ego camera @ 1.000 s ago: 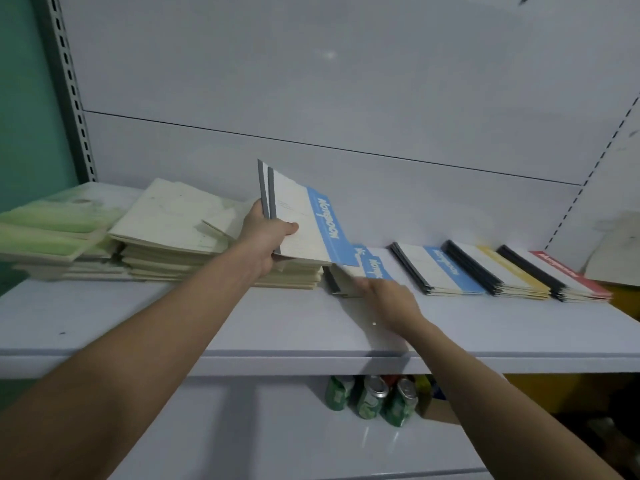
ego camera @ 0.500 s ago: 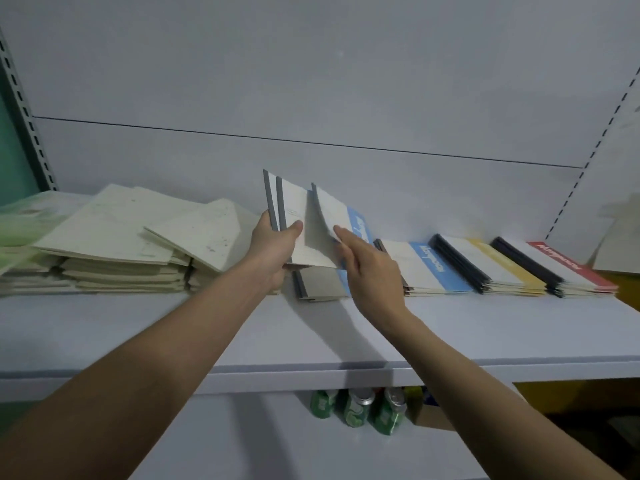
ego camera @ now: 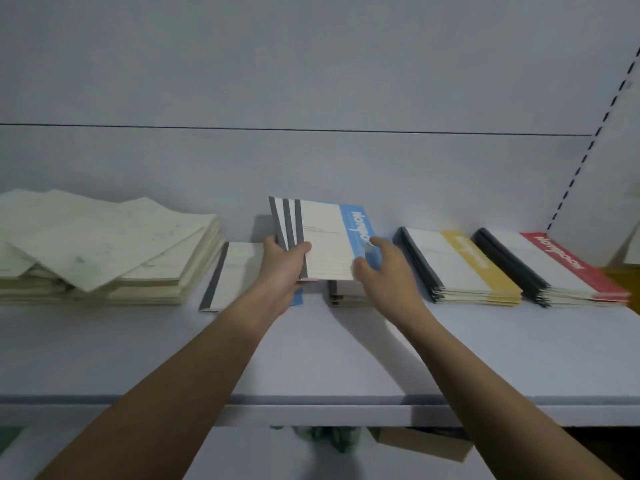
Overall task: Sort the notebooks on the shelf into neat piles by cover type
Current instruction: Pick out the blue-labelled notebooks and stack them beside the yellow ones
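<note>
Two bare forearms reach forward over the front edge of a white metal shelf (ego camera: 346, 355). The left hand (ego camera: 282, 263) is closed around the lower spines of three white notebooks with grey spines and blue bands (ego camera: 322, 237), holding them tilted up and fanned. The right hand (ego camera: 382, 268), fingers spread and loosely curled, touches the right edge of that fanned set; whether it grips is unclear. Below and left of the left hand, a single white grey-spined notebook (ego camera: 228, 271) lies flat. Under the right hand sits a low pile of notebooks (ego camera: 341, 294). Farther right lie a yellow-banded pile (ego camera: 460, 268) and a red-banded pile (ego camera: 554, 268). Far left of the left hand sprawls an untidy heap of pale cream notebooks (ego camera: 104, 244).
</note>
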